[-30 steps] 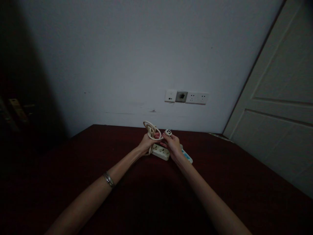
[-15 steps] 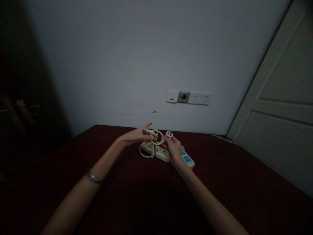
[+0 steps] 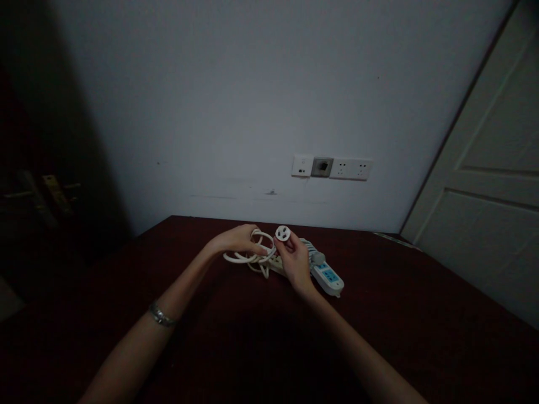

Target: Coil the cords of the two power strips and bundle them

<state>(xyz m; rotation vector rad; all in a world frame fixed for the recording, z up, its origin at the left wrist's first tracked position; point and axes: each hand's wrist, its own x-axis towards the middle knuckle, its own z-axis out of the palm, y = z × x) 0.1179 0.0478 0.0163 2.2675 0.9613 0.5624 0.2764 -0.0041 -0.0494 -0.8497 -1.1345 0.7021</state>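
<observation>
Working over the dark red wooden table (image 3: pixel 421 314), I had the cream plastic power strip (image 3: pixel 275 265) lying flat, a white-and-blue power strip (image 3: pixel 328 277) just beside it. My left hand (image 3: pixel 238 240) closed on the loosely coiled cream cable (image 3: pixel 248 257); my right hand (image 3: pixel 292 261) pinched the round white plug (image 3: pixel 282 233), prongs toward me. Cable part-uncoiled, plug not yet in any socket.

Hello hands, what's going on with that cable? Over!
Left hand on cable loops. Right hand holds plug up. Second power strip beside.
</observation>
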